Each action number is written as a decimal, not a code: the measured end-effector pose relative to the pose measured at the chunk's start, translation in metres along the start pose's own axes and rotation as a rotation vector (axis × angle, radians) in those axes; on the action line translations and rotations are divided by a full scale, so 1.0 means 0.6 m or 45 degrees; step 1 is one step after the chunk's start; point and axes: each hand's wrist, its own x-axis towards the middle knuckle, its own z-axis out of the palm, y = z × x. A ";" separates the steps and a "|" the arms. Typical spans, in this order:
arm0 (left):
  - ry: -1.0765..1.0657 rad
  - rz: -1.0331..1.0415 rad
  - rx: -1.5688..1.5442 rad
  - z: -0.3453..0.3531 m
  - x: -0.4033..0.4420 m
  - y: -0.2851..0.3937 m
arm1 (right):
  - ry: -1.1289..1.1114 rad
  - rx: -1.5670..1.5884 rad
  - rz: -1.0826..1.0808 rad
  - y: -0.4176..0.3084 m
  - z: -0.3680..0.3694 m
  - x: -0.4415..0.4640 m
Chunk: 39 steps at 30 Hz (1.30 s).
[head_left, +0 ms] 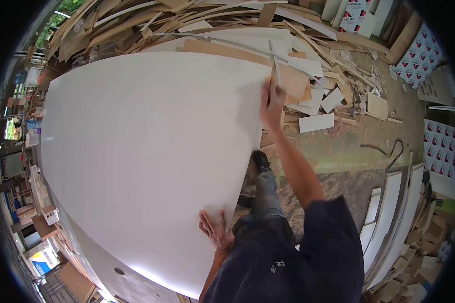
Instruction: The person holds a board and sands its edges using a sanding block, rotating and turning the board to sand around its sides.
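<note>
A large white board [146, 136] lies flat in front of me and takes up most of the view. My left hand [217, 233] rests palm down on its near right part, fingers spread. At the board's far right edge is my right hand [273, 103], slightly blurred, its fingers closed around a straight metal tool [275, 63] that looks like a carpenter's square. The tool points away from me, past the board's edge. How the fingers wrap its lower end is hard to make out.
Long wood offcuts [121, 33] are heaped behind the board. Small scrap pieces [316, 122] litter the floor on the right. White panels [384, 217] lean at the lower right, near a black cable [389, 151]. My foot [261, 160] stands beside the board's right edge.
</note>
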 end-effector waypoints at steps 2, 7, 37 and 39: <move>-0.031 -0.035 -0.095 -0.019 0.015 0.005 | -0.071 0.233 0.216 0.005 0.002 0.013; 0.148 0.089 -0.104 -0.001 0.001 -0.010 | -0.278 0.603 0.699 -0.146 -0.108 -0.308; 0.171 -0.251 -0.072 -0.001 -0.413 -0.356 | -0.392 -0.491 -0.483 -0.288 -0.196 -0.492; 0.157 -0.234 -0.093 0.005 -0.435 -0.377 | -0.701 -0.319 -0.518 -0.355 -0.276 -0.698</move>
